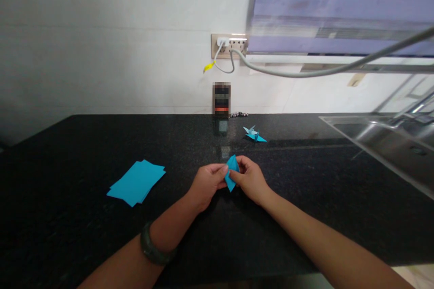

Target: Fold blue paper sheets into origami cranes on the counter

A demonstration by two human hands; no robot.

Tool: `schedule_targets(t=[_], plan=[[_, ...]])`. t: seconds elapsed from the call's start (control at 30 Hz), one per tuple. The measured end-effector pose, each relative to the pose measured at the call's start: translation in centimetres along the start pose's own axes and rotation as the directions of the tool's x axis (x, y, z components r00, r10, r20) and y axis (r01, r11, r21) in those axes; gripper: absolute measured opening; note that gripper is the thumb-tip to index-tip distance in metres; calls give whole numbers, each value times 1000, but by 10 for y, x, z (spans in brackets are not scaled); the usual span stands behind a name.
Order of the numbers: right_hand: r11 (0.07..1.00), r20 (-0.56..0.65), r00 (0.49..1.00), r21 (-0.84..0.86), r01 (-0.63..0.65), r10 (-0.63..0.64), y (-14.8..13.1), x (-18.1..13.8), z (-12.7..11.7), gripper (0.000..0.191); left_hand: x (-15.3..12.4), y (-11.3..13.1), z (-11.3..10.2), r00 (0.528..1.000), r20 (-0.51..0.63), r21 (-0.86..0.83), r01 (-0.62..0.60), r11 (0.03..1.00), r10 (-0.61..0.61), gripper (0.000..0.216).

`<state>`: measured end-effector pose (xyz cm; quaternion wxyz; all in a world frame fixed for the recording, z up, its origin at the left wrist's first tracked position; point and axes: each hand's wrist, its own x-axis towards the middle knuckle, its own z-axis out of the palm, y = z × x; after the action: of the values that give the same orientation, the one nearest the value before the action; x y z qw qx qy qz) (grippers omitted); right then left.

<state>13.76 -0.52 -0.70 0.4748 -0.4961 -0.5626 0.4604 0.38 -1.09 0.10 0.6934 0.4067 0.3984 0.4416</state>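
Note:
A piece of blue folded paper, diamond-shaped with pointed ends, is held upright over the dark counter between both hands. My left hand pinches its left side, thumb on the near face. From the other side my right hand grips it, thumb pressed on the front and fingers behind, partly hidden. Beyond the hands, two folded paper cranes rest close together: a blue crane and a paler crane. To the left lies a loose stack of blue paper sheets, its corners fanned out.
The black counter meets a white wall. A metal sink is set in at the right. A small blurred upright box or device stands against the wall near a beaded strand. Above it, a grey cable runs from the socket.

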Motion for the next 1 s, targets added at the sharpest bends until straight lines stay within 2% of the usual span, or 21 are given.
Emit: schedule_targets(t=[0.1,0.23,0.57,0.83,1.0], plan=[[999,31,999,37,-15,13,-3,0,-1,18,0,1,1,998,-61,46,-25,999,28,36],[999,8,1000,36,2,-3,-6,-2,-3,18,1,1,0,992,-127,95,-16,995,28,30],[1000,-11,1000,12,23,-22,-4,-3,-3,20,0,3,-1,993,-117,134,1,991,15,21],[999,-10,1000,39,-11,11,-9,-4,-3,22,0,4,-2,992,-120,207,-21,978,47,15],[999,4,1000,45,15,-15,-9,-3,-2,23,-1,5,-1,991,-112,266,-41,963,73,13]])
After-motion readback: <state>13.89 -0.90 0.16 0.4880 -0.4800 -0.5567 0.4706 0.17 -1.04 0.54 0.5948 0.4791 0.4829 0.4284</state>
